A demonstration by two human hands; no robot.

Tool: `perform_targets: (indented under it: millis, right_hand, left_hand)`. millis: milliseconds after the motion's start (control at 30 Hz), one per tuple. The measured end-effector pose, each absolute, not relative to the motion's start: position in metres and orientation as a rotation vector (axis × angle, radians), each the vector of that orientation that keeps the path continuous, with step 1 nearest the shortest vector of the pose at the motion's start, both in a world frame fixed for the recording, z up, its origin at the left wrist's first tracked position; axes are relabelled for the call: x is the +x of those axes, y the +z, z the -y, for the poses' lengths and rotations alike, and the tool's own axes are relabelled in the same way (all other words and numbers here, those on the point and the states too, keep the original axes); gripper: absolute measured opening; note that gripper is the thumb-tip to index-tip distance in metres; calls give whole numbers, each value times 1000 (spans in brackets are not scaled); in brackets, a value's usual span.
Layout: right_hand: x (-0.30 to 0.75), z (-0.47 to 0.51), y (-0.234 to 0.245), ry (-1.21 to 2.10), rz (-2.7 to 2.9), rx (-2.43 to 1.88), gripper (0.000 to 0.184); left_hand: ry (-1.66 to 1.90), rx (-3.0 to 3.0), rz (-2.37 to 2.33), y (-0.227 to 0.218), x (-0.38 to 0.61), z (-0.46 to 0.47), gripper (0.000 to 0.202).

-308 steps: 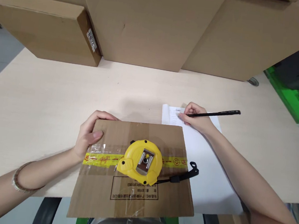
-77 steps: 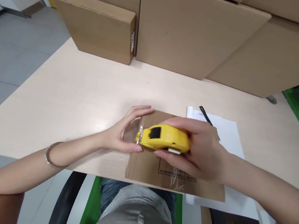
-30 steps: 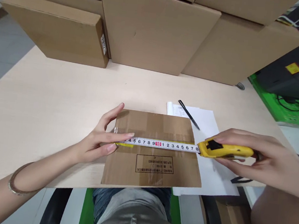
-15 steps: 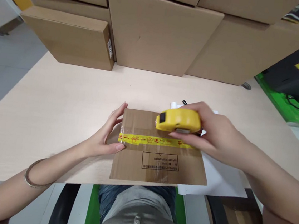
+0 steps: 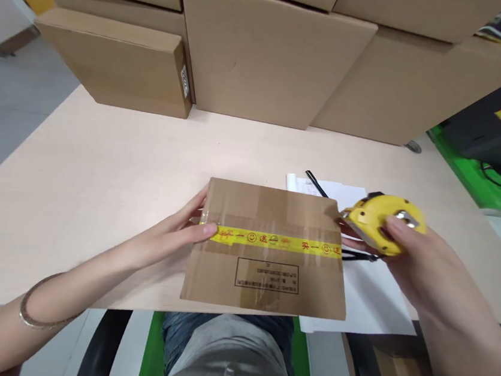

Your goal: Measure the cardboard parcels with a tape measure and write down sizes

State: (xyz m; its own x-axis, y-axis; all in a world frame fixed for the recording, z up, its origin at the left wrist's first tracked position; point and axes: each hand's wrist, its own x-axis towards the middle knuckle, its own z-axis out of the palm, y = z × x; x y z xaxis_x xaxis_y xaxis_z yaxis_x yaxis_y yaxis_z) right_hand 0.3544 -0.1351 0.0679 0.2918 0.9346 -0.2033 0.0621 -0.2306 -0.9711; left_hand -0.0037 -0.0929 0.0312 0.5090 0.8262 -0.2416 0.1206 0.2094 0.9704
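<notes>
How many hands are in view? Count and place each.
2: the left hand on the left end of the box, and the right hand by its right end, holding the tape measure. Both are partly hidden.

You have two hands [image 5: 185,229] at one taped carton [image 5: 267,254]; right of it, one tape measure [image 5: 372,220]; beyond it, one pen [image 5: 316,184]; left, one bracelet [image 5: 36,325].

Grey tiled floor [image 5: 8,130] shows beyond the pale table [image 5: 118,161] and green chair [image 5: 151,352].
</notes>
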Motion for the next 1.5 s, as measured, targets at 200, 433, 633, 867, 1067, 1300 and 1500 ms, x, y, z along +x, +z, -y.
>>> perform_targets:
  millis: [200,433,633,867,1067,1300,1500]
  right_hand:
    - [367,163,84,971,1017,-1263,27]
    - [367,136,87,1011,971,-1303,21]
    - [370,121,101,764,1072,-1193,18]
    - [332,104,120,737,1593,-1006,51]
    - [272,66,128,826,2169,-533,49]
    - [221,42,130,889,2506,-480,32]
    - [252,46,130,713,2476,-628,40]
  left_hand:
    - [996,1620,-945,21,-20,83,86]
    - [1367,2169,-636,-10,-9,68,111]
    - [1216,2262,-537,-14,-14,61,110]
    - [1207,2261,-476,-23,-24,53,109]
    - [1278,2130,-426,-31,-20,52,143]
    - [1308,2142,-440,-44,-22,56,133]
    - [1341,2302,-427,-39,-21,48,128]
